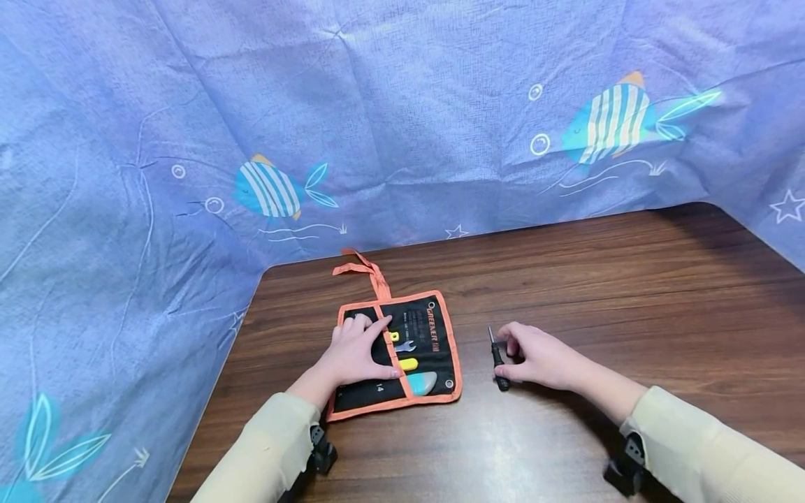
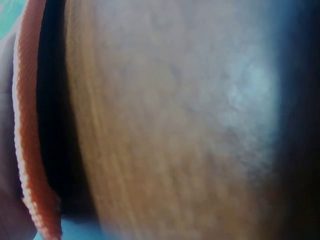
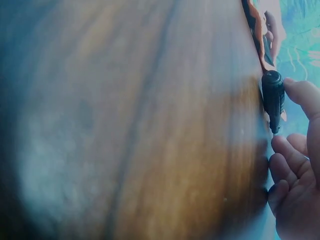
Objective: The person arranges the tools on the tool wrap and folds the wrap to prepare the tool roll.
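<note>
A blue cloth printed with 2 large striped fish (image 1: pixel 402 119) hangs behind the brown table (image 1: pixel 597 279), probably as a plain screen for the work area. On the table's left half lies the black tool pouch (image 1: pixel 418 318), spread flat with its orange ties (image 1: pixel 379 279) pointing to the far side, apparently so that its pocket openings face right and the tool ends stay visible. The left hand (image 1: pixel 358 353) rests on it, holding nothing, palm down, thumb and index finger parted towards the orange pocket band (image 1: pixel 389 341); that spread likely keeps the fabric from sliding. The right hand (image 1: pixel 537 360) sits just beside the black screwdriver (image 1: pixel 498 358), well apart from the left, fingers loosely bent and thumb at the handle's butt end; no closed grip shows, and whether the index finger touches is hard to tell. The screwdriver seems to lie on the table right of the pouch, shaft towards the cloth, handle nearer the person, which suits a thumb-and-finger hold. Smallest, out of the pocket band poke a teal-and-grey tool end (image 1: pixel 423 383), a wrench head (image 1: pixel 407 346) and 2 yellow ends (image 1: pixel 409 364).
</note>
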A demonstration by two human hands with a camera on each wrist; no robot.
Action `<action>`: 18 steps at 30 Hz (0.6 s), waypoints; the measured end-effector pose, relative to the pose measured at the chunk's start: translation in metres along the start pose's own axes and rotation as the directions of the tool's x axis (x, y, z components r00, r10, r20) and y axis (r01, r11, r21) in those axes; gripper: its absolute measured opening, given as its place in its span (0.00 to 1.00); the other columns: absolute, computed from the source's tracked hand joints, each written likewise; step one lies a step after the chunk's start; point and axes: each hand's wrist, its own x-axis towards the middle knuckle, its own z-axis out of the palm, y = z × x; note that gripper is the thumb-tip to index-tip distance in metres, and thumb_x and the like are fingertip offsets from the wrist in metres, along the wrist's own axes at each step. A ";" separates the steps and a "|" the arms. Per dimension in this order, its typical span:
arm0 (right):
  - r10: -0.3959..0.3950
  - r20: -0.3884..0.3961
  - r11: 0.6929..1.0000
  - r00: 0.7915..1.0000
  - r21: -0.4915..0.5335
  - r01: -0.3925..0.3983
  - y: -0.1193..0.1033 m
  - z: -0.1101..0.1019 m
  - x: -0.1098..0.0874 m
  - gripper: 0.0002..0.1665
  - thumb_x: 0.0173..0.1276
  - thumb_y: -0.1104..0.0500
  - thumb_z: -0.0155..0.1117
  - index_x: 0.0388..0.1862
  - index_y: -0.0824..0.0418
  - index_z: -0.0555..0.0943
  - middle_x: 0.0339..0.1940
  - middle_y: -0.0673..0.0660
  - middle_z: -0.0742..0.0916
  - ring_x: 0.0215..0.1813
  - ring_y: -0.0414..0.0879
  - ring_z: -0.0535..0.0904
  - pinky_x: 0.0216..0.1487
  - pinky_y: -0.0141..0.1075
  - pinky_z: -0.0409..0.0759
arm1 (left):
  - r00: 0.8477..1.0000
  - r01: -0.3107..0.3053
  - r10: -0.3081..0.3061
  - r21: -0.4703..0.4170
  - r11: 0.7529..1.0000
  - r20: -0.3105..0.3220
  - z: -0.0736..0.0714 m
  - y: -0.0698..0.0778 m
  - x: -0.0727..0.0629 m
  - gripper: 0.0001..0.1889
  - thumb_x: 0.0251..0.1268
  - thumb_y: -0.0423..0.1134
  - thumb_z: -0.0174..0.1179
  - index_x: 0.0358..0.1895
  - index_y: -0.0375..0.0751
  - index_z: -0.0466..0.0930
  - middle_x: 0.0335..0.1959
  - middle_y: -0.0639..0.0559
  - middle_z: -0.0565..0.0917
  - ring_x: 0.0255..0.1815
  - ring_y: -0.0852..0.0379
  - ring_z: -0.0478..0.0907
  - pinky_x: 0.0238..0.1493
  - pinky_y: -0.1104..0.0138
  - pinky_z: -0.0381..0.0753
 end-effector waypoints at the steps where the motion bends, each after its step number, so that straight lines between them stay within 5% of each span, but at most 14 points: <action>1: 0.003 -0.002 1.000 1.000 -0.002 -0.003 0.000 0.001 0.000 0.28 0.51 0.48 0.72 0.45 0.63 0.74 0.29 0.46 0.76 0.29 0.37 0.69 0.33 0.32 0.69 | 1.000 0.002 -0.002 -0.001 1.000 0.002 0.000 0.000 0.000 0.57 0.34 0.83 0.51 0.72 0.58 0.58 0.40 0.58 0.62 0.37 0.56 0.56 0.36 0.60 0.53; 18: 0.001 0.001 1.000 1.000 -0.030 -0.001 0.002 -0.002 -0.006 0.22 0.54 0.52 0.70 0.44 0.60 0.75 0.28 0.43 0.76 0.28 0.34 0.70 0.33 0.32 0.70 | 0.999 0.040 -0.040 0.006 0.999 -0.005 -0.001 0.002 0.003 0.56 0.31 0.83 0.53 0.66 0.52 0.64 0.51 0.51 0.67 0.45 0.53 0.61 0.39 0.60 0.58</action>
